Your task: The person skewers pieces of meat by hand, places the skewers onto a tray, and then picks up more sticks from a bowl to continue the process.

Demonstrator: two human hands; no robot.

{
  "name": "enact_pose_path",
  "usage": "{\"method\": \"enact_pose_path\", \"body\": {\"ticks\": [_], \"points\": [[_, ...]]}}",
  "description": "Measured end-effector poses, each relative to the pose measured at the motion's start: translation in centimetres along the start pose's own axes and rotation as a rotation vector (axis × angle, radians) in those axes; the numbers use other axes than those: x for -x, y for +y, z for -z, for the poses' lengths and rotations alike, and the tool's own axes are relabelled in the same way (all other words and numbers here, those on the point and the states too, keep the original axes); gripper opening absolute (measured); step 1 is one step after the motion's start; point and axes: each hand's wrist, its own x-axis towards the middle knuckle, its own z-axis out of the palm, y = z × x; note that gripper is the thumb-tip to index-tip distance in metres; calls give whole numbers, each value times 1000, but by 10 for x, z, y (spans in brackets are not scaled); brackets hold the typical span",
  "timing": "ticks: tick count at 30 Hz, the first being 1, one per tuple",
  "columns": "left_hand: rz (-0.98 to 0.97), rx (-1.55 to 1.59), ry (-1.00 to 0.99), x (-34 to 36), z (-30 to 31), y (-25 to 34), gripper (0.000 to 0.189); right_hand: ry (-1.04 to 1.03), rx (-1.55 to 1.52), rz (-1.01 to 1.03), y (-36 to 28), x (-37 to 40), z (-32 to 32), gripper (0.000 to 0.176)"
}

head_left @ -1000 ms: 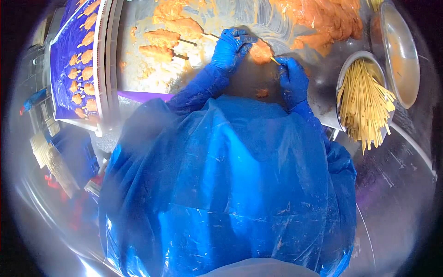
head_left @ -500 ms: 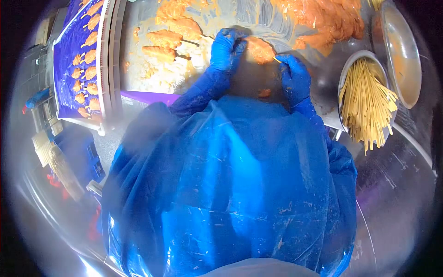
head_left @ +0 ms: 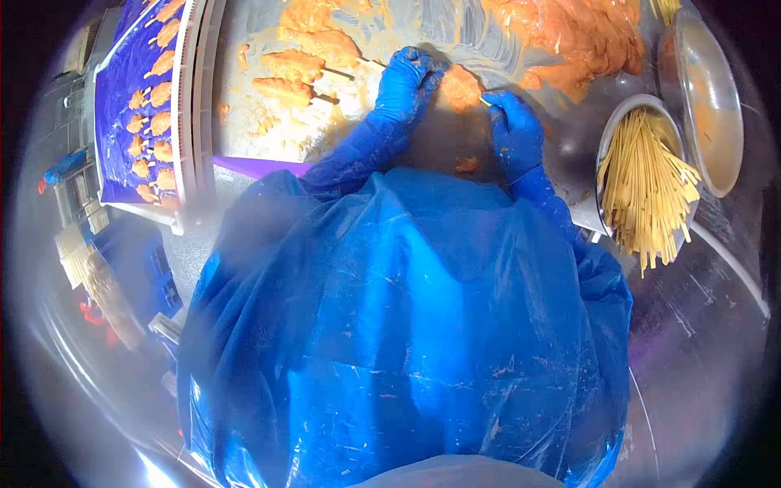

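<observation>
Between my gloved hands is a piece of orange marinated meat (head_left: 461, 88) with a stick in it. My right hand (head_left: 514, 126) pinches the yellowish end of that stick at the meat's right side. My left hand (head_left: 404, 85) is closed at the meat's left edge, its fingertips curled together; they seem to grip the meat's end. To the left, several skewered meat pieces (head_left: 293, 65) lie on the metal work surface (head_left: 451, 142), their sticks pointing right. A small meat scrap (head_left: 467, 164) lies nearer my apron.
A large heap of marinated meat (head_left: 569, 41) spreads at the upper right. Beside it stand a metal container of sticks (head_left: 647, 179) and a shallow bowl (head_left: 714, 106). On the left, a blue-lined tray (head_left: 118, 146) holds rows of skewers. A blue apron (head_left: 407, 325) covers my front.
The left end of the meat has drawn slightly away from my left hand's fingers, and the piece looks more upright. Both hands stay in nearly the same place.
</observation>
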Motion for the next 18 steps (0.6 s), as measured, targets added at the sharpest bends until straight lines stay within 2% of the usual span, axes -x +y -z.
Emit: {"method": "enact_pose_path", "body": {"ticks": [4,5,6,7,8,9,10,11,13,16,18], "points": [[-45,-41,-25,-3,1,-3,15,60,1,75,4,2,0,17],[-50,-44,-19,-4,2,-2,15,49,-44,-38,9,7,3,17],[-44,-103,-35,-4,4,-1,22,35,-90,-153,15,13,5,17],[-38,-160,-55,-3,5,1,29,38,-91,-150,10,18,16,17],[-40,-158,-57,-3,7,8,29,-19,-105,-243,0,23,30,17],[-165,-198,-35,-4,9,16,42,-75,-119,-340,-5,27,39,17],[-290,-236,-14,-3,8,22,56,-70,-116,-350,-2,31,40,17],[-290,-230,-22,2,3,26,56,-59,-108,-355,2,35,38,16],[-297,-275,-269,10,-9,31,78,-49,-104,-359,8,37,35,16],[-297,-286,-335,9,-14,34,85,-69,-97,-323,9,32,34,14],[-315,-266,-339,9,-14,38,85,-77,-95,-369,3,29,36,13]]}}
